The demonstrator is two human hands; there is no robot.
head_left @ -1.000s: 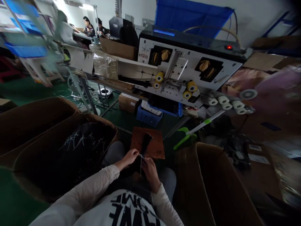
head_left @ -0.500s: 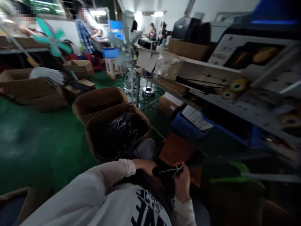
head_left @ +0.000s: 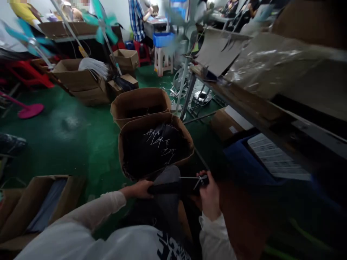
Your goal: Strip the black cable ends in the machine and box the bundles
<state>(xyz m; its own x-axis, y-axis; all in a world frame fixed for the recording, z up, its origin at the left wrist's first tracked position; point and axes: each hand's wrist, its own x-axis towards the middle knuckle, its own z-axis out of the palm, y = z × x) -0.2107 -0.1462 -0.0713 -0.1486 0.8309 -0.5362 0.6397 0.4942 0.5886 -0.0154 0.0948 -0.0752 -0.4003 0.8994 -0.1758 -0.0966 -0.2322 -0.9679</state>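
Observation:
A long black bundle [head_left: 166,188], too dark to make out its material, stretches level across my lap between both hands. My left hand [head_left: 141,189] is closed round its left end. Round the other end my right hand [head_left: 210,193] is closed, beside a knotted white tie [head_left: 200,179] whose thin tail points left. Just beyond my knee stands a cardboard box [head_left: 120,153] with its flaps up. Inside it lie black bundles [head_left: 151,151] bearing several similar white ties.
Another open carton [head_left: 139,96] adjoins the box behind. A metal-framed workbench [head_left: 230,95] runs along the right, with a blue bin [head_left: 241,159] beneath it. At lower left is a carton [head_left: 73,195] holding greyish pieces. Fans [head_left: 101,23] and seated people are farther back.
My view has swung to the right-hand bench's left and down. My left hand has moved out leftward, away from the right, and the black bundle now shows stretched between them.

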